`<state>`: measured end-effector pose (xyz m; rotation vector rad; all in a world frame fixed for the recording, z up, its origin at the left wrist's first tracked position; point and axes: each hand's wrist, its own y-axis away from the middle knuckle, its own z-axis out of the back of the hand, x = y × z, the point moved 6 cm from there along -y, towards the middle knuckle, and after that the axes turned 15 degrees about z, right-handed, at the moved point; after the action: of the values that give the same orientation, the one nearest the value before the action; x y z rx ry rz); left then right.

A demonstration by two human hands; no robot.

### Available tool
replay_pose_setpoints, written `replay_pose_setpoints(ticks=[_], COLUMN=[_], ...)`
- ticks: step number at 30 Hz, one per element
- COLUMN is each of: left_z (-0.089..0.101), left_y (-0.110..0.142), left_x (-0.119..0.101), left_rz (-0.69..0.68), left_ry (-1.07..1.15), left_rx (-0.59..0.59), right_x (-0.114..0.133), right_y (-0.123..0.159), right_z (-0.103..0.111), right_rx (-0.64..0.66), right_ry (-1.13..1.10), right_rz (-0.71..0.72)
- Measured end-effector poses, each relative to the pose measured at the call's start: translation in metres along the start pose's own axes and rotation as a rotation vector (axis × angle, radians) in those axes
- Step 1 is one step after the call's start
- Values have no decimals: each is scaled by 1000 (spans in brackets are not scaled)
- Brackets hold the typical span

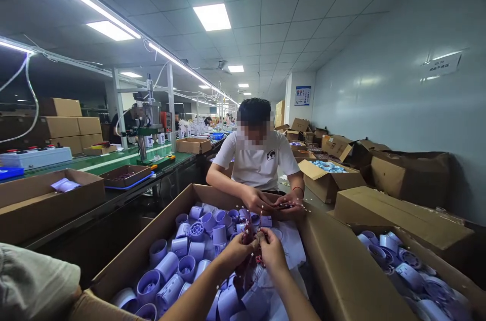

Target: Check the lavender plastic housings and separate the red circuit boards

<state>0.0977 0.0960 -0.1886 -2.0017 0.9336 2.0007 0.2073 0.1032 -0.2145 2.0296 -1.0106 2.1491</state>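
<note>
My left hand (238,251) and my right hand (271,250) meet above a cardboard box full of lilac plastic cups. Between them is a bundle of thin red wires (248,232) with small white connectors at the ends. The fingers of both hands are closed on the bundle, and its lower part hangs down over the cups. Several lilac plastic cups (186,268) lie jumbled below and to the left of my hands. A sheet of white plastic film (290,245) lies to the right.
Across the box (319,245), a person in a white T-shirt (254,161) handles a similar wire bundle (286,205). A second box (448,273) of lilac cups stands at right. At left are a green workbench (91,165), a press machine (149,118) and a shallow carton (76,199).
</note>
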Motion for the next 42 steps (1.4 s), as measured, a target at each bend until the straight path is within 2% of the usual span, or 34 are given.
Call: replay_pose_setpoints(ticks=[4, 10, 13, 17, 24, 26, 31, 34, 37, 42], left_z=[1, 1, 6, 11, 12, 12, 11, 13, 16, 17], left_y=[3, 0, -3, -4, -5, -7, -10, -12, -15, -13], left_x=[-4, -2, 0, 2, 8, 9, 11, 11, 10, 9], left_rz=[27, 36, 32, 34, 82, 88, 97, 92, 85, 79], left_ry=[2, 77, 97, 105, 152, 171, 203, 204, 194, 171], left_rx=[-68, -40, -46, -46, -32, -40, -34, -48, -80, -100], right_x=[17, 46, 52, 59, 67, 66, 51, 44, 39, 32], right_y=[4, 12, 14, 17, 24, 22, 5, 1, 4, 14], right_z=[4, 1, -1, -5, -15, -14, 8, 16, 9, -11], right_rx=[0, 56, 79, 113, 146, 126, 27, -7, 25, 185], right_ry=[142, 289, 401, 540, 582, 565, 581, 638, 587, 401], right_rz=[88, 227, 278, 440, 677, 653, 388, 320, 308, 224])
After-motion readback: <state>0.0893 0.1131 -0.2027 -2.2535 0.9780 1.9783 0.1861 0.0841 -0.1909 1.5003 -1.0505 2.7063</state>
